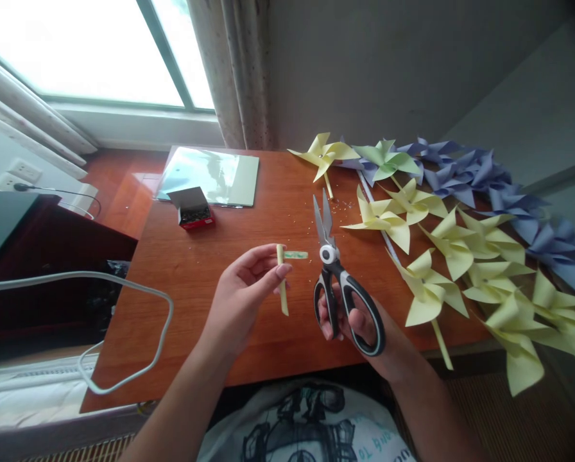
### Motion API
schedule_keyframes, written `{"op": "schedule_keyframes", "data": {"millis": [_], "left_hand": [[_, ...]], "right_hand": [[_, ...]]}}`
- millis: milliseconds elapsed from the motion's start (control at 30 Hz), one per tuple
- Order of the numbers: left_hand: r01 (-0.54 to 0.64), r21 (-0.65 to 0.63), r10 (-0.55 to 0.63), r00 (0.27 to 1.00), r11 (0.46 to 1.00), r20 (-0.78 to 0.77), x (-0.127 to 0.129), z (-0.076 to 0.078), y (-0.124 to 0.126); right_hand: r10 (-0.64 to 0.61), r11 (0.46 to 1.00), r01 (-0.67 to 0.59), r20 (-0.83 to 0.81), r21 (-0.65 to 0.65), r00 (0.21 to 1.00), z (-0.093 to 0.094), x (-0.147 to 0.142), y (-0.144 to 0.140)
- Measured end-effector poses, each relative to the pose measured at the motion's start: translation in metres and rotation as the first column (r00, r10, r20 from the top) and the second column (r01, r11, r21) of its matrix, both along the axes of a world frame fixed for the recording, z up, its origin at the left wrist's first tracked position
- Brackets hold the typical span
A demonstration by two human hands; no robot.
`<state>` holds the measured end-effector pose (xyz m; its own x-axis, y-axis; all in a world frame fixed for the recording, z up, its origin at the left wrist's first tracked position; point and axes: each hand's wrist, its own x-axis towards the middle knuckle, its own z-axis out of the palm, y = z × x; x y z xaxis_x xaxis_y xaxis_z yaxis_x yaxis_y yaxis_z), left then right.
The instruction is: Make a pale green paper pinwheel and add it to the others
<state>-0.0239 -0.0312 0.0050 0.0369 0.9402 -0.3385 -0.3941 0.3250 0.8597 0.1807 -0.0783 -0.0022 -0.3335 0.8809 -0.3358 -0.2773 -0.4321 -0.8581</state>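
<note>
The right hand (359, 324) gripped the scissors (340, 282) through the handle loops, blades slightly parted and pointing away. Just left of the blades, the left hand (244, 292) pinched a pale yellow paper strip (282, 282), its long axis upright, a short tab jutting toward the pivot. Beyond lay paper pinwheels (441, 256).

Both forearms enter from the lower edge and converge toward the centre. The left hand (242, 292) is raised, palm turned inward, thumb and forefinger pinched together at the tips, remaining fingers loosely curled. The right hand (352, 324) lies lower, palm up, fingers curled closed in a grip, wrist angled toward the left.
</note>
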Motion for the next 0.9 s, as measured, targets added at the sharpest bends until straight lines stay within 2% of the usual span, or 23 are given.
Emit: {"op": "schedule_keyframes", "data": {"millis": [100,200,300,333,433,533,633,700,800,900], "left_hand": [[-0.009,-0.032,0.010,0.999,0.999,0.043,0.006,0.002,-0.001],[-0.026,-0.034,0.028,0.999,0.999,0.044,0.007,0.000,0.000],[-0.041,-0.038,0.042,0.999,0.998,0.032,0.007,-0.005,0.002],[-0.041,-0.041,0.042,0.999,0.998,0.027,0.007,-0.006,0.003],[-0.017,-0.067,0.020,0.999,0.998,0.042,0.010,-0.005,0.004],[0.036,-0.113,-0.022,0.992,0.993,0.126,0.016,0.000,0.001],[0.112,-0.134,-0.079,0.970,0.985,0.229,0.023,0.005,-0.005],[0.149,-0.125,-0.112,0.959,0.981,0.262,0.026,0.006,-0.009],[0.163,-0.108,-0.133,0.960,0.981,0.245,0.028,0.004,-0.014],[0.179,-0.089,-0.158,0.967,0.980,0.201,0.027,0.002,-0.017]], "right_hand": [[-0.008,1.000,0.007,-0.055,-0.030,0.998,-0.007,0.006,-0.008],[0.054,0.996,-0.060,-0.096,-0.059,0.994,-0.012,0.018,-0.019],[0.152,0.986,-0.152,-0.003,-0.068,0.988,-0.009,0.026,-0.028],[0.133,0.989,-0.130,0.048,-0.074,0.990,-0.006,0.026,-0.029],[-0.057,0.998,0.061,0.166,-0.021,0.984,-0.002,0.023,-0.022],[-0.225,0.973,0.208,0.206,0.099,0.952,-0.004,0.013,-0.002],[-0.287,0.953,0.257,0.204,0.162,0.936,-0.009,0.001,0.020],[-0.300,0.949,0.280,0.145,0.143,0.943,-0.011,-0.007,0.029],[-0.286,0.954,0.274,0.085,0.126,0.955,-0.009,-0.016,0.034],[-0.323,0.941,0.319,0.014,0.116,0.946,-0.007,-0.019,0.032]]}}
